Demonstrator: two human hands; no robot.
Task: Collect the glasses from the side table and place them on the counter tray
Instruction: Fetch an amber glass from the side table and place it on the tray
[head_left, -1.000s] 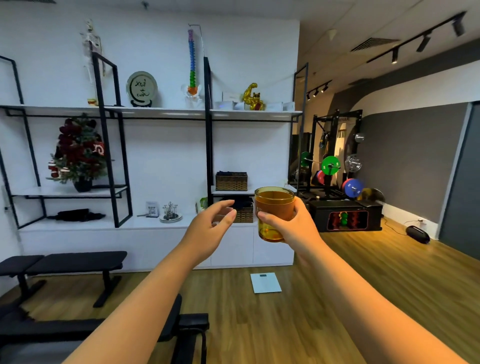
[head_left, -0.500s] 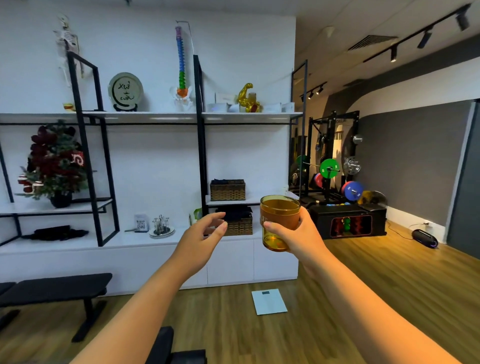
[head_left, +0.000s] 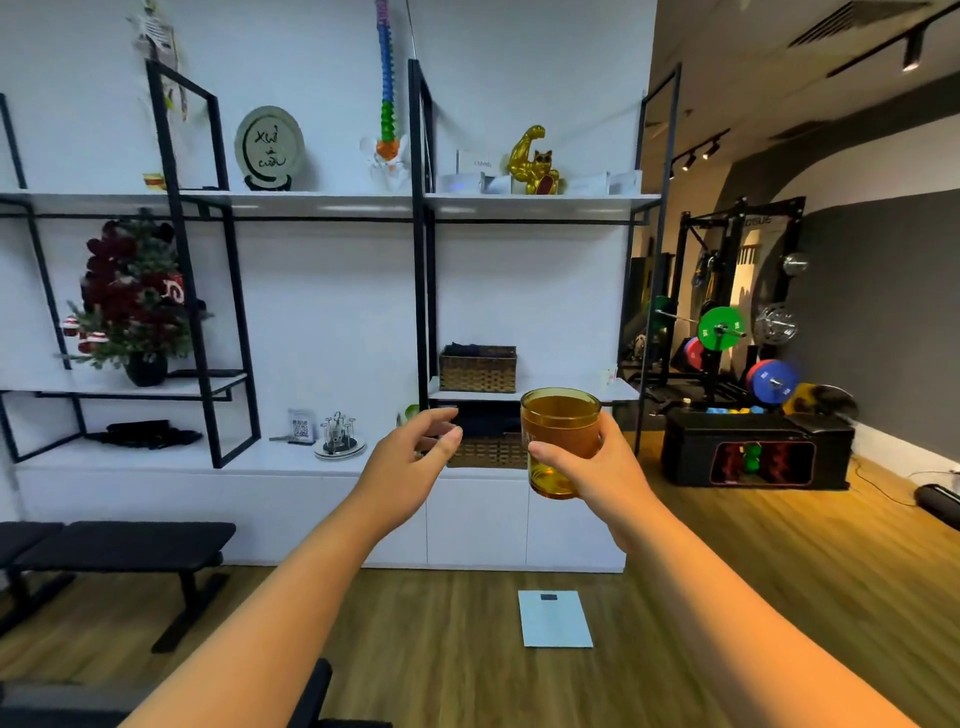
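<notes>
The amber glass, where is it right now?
In the head view, the amber glass is held up right of centre in the right hand, before the wicker baskets.

A glass (head_left: 560, 441) is held in the right hand (head_left: 597, 470), right of the left hand (head_left: 410, 462); a scale (head_left: 555, 618) lies below.

Glossy amber glass tumbler (head_left: 560, 441), woven wicker basket (head_left: 478, 369), matt black metal shelf frame (head_left: 420, 260), wood-grain floor (head_left: 779, 571).
</notes>
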